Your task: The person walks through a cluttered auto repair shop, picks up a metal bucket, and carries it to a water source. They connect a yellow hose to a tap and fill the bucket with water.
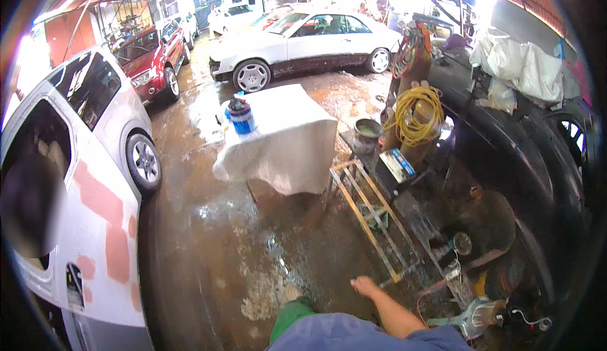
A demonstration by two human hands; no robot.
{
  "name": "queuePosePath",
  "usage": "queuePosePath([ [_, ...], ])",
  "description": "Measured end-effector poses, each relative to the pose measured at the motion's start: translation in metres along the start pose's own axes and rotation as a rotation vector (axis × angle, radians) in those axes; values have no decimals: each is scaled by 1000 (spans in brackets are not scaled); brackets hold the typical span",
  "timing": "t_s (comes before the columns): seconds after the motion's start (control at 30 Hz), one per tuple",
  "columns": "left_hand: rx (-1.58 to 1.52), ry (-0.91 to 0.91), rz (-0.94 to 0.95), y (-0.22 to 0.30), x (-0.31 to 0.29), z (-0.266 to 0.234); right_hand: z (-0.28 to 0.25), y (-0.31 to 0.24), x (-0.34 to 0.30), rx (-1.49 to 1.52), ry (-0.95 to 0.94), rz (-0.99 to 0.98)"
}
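My right hand [362, 285] hangs low in front of my body with its fingers curled in, and nothing shows in it. Nearest to it is a wooden rack of long parallel slats [360, 221], low over the floor; the hand looks apart from it. My left hand is out of the picture. Ahead stands a table draped with a pale cloth [284, 152]. On its left corner is a blue and white bucket [241, 118] with dark items on top.
A silver van with pinkish filler patches [101, 193] stands close on my left. At right are a car battery [397, 165], a round pan [368, 129], a coiled yellow hose [417, 117] and a dark car body [506, 123]. Beyond the table is a white car [316, 41]. The floor [208, 256] looks wet.
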State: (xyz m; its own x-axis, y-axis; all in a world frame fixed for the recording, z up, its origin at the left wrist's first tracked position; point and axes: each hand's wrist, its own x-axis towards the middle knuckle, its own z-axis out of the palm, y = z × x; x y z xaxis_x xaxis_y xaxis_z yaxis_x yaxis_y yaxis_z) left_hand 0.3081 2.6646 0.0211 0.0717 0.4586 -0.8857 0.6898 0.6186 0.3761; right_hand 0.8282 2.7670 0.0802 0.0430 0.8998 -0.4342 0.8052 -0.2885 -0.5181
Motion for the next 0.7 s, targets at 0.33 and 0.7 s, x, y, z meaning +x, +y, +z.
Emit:
queuePosePath([
  [0.33, 531, 229, 148, 324, 220, -311, 47, 73, -9, 783, -87, 837],
  [0.7, 344, 346, 720, 778, 328, -301, -204, 48, 355, 1363, 241, 600],
])
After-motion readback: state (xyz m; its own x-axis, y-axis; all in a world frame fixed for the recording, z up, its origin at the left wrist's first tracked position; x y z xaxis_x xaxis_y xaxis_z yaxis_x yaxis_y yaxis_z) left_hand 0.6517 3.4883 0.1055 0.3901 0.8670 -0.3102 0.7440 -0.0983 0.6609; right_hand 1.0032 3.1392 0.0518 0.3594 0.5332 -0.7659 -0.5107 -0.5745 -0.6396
